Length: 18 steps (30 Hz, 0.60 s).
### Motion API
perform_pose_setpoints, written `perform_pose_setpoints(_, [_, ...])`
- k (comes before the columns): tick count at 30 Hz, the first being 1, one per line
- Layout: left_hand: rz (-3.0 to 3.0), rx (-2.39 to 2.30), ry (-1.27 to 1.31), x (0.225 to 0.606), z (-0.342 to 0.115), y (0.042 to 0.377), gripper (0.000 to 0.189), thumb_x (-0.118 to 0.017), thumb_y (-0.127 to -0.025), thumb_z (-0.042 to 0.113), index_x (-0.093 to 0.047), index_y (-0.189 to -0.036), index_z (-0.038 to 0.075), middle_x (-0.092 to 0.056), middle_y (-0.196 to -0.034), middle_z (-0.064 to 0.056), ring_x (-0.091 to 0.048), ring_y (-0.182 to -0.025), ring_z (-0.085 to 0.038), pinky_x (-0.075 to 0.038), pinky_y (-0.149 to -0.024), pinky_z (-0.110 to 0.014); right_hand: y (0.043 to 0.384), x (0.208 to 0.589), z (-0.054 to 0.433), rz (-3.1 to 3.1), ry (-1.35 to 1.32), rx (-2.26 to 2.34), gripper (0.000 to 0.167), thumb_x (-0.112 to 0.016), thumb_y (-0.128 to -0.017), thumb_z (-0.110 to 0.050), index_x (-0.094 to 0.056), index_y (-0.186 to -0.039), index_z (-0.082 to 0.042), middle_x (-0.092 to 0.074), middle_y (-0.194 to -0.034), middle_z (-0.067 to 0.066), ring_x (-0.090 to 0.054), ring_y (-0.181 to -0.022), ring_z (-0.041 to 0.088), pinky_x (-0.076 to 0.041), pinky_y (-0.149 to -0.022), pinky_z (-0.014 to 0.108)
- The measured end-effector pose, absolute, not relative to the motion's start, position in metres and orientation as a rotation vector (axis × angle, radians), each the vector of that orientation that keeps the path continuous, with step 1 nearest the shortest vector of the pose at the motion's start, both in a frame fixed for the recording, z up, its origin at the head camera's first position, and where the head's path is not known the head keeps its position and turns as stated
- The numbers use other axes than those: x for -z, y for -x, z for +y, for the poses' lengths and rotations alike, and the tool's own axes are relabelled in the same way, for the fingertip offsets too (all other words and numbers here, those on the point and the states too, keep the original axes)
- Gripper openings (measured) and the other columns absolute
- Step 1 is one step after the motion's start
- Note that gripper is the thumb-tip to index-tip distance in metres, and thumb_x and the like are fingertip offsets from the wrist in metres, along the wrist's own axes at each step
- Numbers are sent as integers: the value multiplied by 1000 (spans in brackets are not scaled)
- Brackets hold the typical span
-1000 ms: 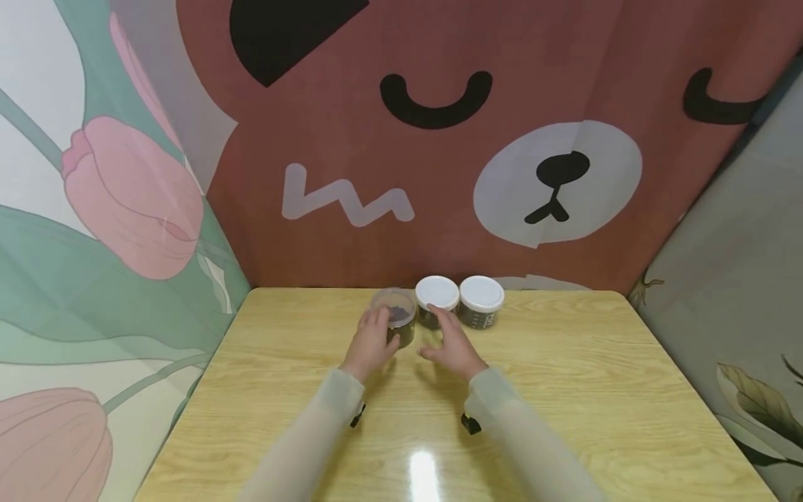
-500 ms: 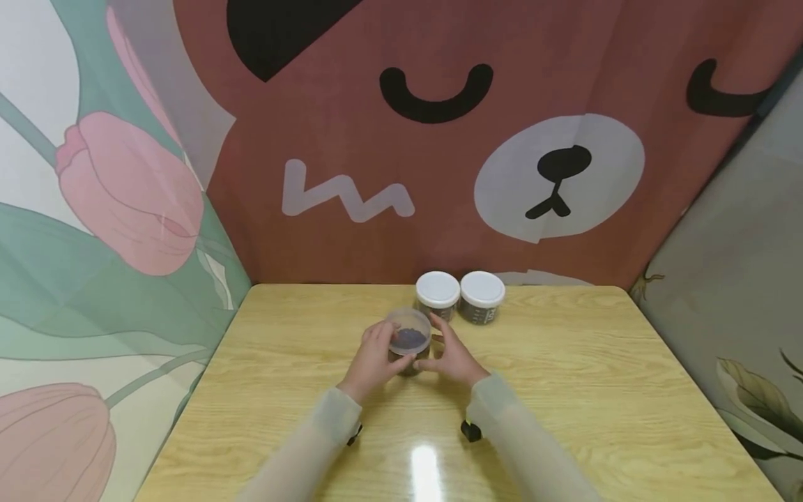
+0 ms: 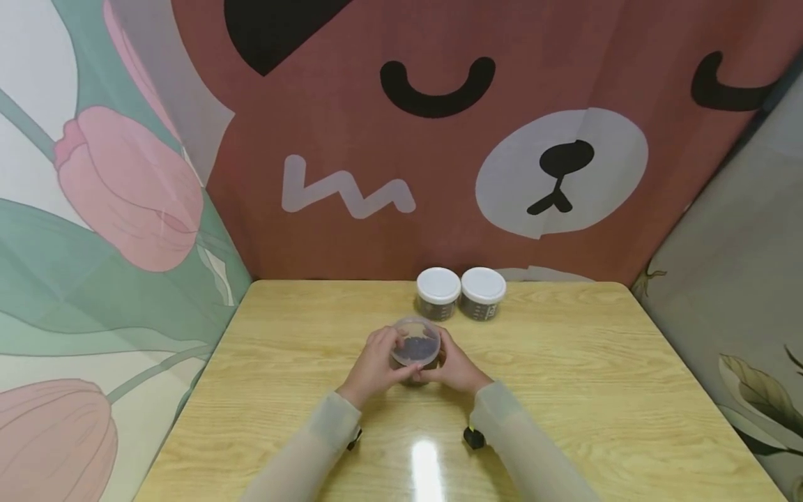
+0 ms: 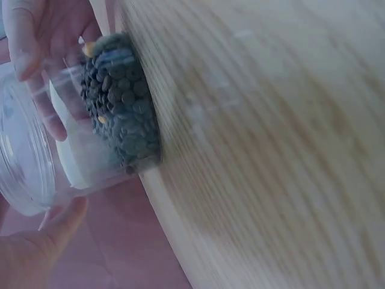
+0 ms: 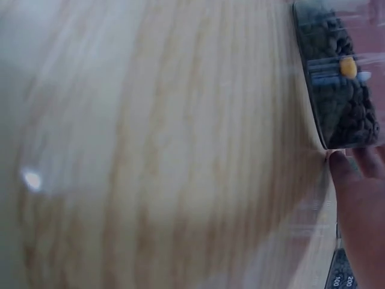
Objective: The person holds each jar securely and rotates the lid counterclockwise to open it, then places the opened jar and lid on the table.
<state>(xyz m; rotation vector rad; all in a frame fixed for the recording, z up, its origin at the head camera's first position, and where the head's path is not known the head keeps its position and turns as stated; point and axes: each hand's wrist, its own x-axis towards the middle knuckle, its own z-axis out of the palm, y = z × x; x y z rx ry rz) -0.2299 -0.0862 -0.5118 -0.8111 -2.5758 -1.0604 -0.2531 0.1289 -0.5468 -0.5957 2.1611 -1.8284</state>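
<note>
A clear plastic jar stands on the table, part filled with dark round pellets and a few orange ones. My left hand curls round its left side, thumb at the front. From the right side my right hand grips the same jar, the two thumbs meeting at the front. In the left wrist view the left thumb lies by the clear ridged rim. Fingers of the right hand touch the jar low down in the right wrist view.
Two similar jars with white lids, a left one and a right one, stand side by side at the back of the wooden table. A bear-print curtain hangs behind the table's back edge; printed cloth flanks both sides.
The clear jar has come away from the white-lidded jars, nearer to me and slightly right, with the left hand on it. The right hand has closed round its right side.
</note>
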Motion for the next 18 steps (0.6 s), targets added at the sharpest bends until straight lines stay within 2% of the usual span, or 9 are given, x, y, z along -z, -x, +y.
perform_pose_setpoints(6, [-2557, 1116, 902, 513, -87, 229, 44, -85, -83, 27, -54, -103, 3, -61, -115, -12, -53, -118, -30, -43, -105, -51, 251, 550, 133, 2104, 675, 1878, 103, -88, -75, 0, -26, -156, -16, -39, -155, 17, -42, -138, 36, -34, -114, 52])
perform_pose_setpoints(9, [-2583, 1152, 906, 513, -88, 227, 43, -84, -85, 27, -54, -106, 5, -56, -127, -11, -49, -127, -32, -45, -105, -50, 249, 551, 133, 2120, 668, 1861, 103, -89, -74, -3, -27, -155, -17, -39, -154, 18, -45, -137, 34, -36, -113, 49])
perform_pose_setpoints(13, [-2637, 1260, 877, 512, -90, 225, 49, -85, -84, 29, -54, -113, 5, -39, -149, -15, -38, -140, -37, -45, -106, -52, 246, 551, 134, 2125, 654, 1848, 104, -91, -73, -6, -28, -155, -16, -38, -155, 19, -45, -136, 33, -37, -112, 50])
perform_pose_setpoints(15, [-2660, 1300, 868, 511, -90, 225, 54, -85, -83, 31, -54, -119, 6, -33, -154, -16, -34, -143, -38, -43, -108, -54, 244, 551, 134, 2125, 642, 1840, 104, -92, -73, -7, -28, -154, -16, -38, -155, 17, -44, -137, 32, -35, -113, 50])
perform_pose_setpoints(18, [-2685, 1317, 889, 511, -91, 225, 65, -85, -82, 34, -51, -132, 8, -32, -157, -14, -30, -145, -38, -38, -111, -58, 240, 553, 135, 2139, 626, 1820, 105, -92, -72, -9, -29, -155, -19, -40, -154, 13, -43, -138, 31, -33, -114, 50])
